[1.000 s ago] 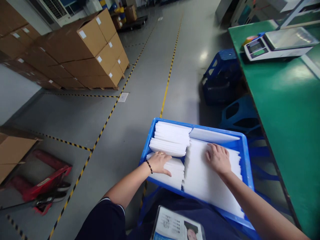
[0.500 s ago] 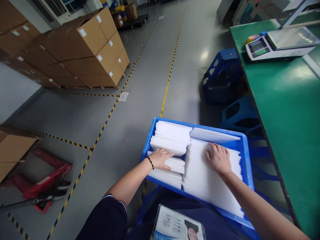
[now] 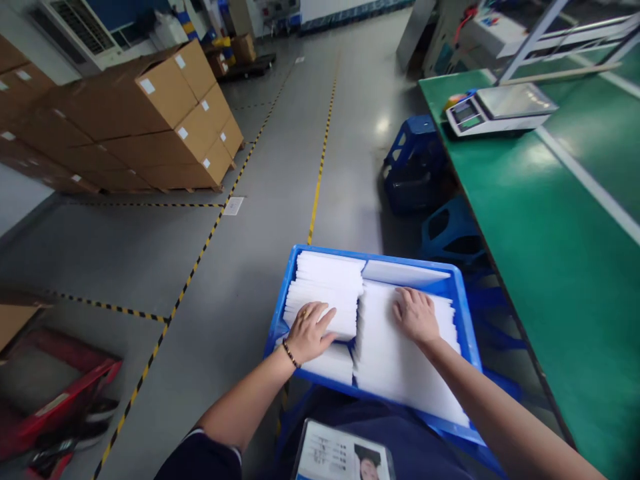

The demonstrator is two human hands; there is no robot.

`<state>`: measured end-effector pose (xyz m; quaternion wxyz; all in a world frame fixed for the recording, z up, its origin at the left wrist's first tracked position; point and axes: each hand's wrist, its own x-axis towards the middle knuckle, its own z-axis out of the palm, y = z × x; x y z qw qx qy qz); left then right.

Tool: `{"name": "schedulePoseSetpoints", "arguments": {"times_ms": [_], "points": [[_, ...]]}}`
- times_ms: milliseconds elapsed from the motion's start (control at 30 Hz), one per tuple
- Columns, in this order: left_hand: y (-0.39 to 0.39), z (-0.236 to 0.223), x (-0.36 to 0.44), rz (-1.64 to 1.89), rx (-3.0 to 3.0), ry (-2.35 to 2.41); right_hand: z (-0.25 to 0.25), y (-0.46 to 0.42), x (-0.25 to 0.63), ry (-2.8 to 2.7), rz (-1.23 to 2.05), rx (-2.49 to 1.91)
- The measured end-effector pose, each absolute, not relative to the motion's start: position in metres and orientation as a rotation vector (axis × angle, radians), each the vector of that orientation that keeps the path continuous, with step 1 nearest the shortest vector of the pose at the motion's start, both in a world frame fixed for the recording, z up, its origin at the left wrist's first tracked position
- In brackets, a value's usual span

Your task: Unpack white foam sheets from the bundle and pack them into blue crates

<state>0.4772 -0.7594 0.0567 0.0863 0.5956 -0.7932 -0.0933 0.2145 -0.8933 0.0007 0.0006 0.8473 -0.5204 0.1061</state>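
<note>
A blue plastic crate (image 3: 373, 256) in front of my body holds white flat sheets, perhaps foam or card, in packed rows. My left hand (image 3: 311, 330), with a beaded bracelet on the wrist, lies spread over the front of the left row of small white sheets (image 3: 327, 267). A few more small sheets (image 3: 330, 363) sit at the crate's near left corner. On the larger white sheets (image 3: 400, 367) at the right rests my right hand (image 3: 417, 315), fingers loosely bent and slightly apart. One white sheet (image 3: 405, 272) leans along the far wall.
To the right runs a green table (image 3: 540, 227) bearing a weighing scale (image 3: 500, 110), with blue stools (image 3: 453, 230) beside it. Stacked cartons (image 3: 165, 127) stand on pallets at the left. A red pallet jack (image 3: 65, 400) is at the lower left.
My left hand has moved forward from the near sheets onto the far left stack, which now reaches closer to me. My right hand stays on the large sheets. The view has shifted.
</note>
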Motion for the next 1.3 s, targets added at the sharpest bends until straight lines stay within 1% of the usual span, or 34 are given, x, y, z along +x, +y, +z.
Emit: {"name": "schedulePoseSetpoints", "arguments": {"times_ms": [133,233,333,433,533,600,700,800,933,1033,1133,1200,1233,1300], "points": [[-0.732,0.043,0.469,-0.219,1.722,-2.444,0.013,-0.887,0.217,-1.722,0.350,2.552],[-0.730,0.028,0.470,-0.208,1.802,-2.447,0.029,-0.864,0.218,-1.767,0.354,2.470],[-0.748,0.021,0.473,-0.146,1.846,-2.412,0.035,-0.827,0.217,-1.720,0.316,2.524],[-0.776,0.019,0.475,-0.060,1.871,-2.365,0.023,-0.802,0.217,-1.679,0.285,2.610],[-0.797,0.017,0.476,-0.033,1.882,-2.361,0.009,-0.807,0.221,-1.671,0.259,2.684],[-0.801,0.018,0.477,-0.055,1.871,-2.377,0.011,-0.820,0.223,-1.759,0.251,2.679],[-0.790,0.023,0.482,-0.076,1.839,-2.388,0.031,-0.823,0.217,-1.813,0.301,2.681],[-0.767,0.027,0.491,-0.069,1.850,-2.347,0.043,-0.793,0.204,-1.609,0.299,2.848],[-0.739,0.028,0.505,-0.080,1.931,-2.292,0.023,-0.758,0.192,-1.536,0.257,2.902],[-0.726,0.027,0.515,-0.067,1.996,-2.268,0.009,-0.771,0.197,-1.621,0.260,2.799],[-0.715,0.025,0.532,-0.014,2.148,-2.104,0.015,-0.796,0.202,-1.650,0.306,2.726],[-0.706,0.021,0.544,-0.052,2.268,-1.917,0.024,-0.805,0.195,-1.679,0.376,2.675],[-0.701,0.017,0.550,-0.125,2.316,-1.812,0.027,-0.806,0.186,-1.736,0.428,2.619],[-0.690,0.007,0.560,-0.396,2.361,-1.589,0.028,-0.801,0.160,-1.961,0.556,2.446]]}}
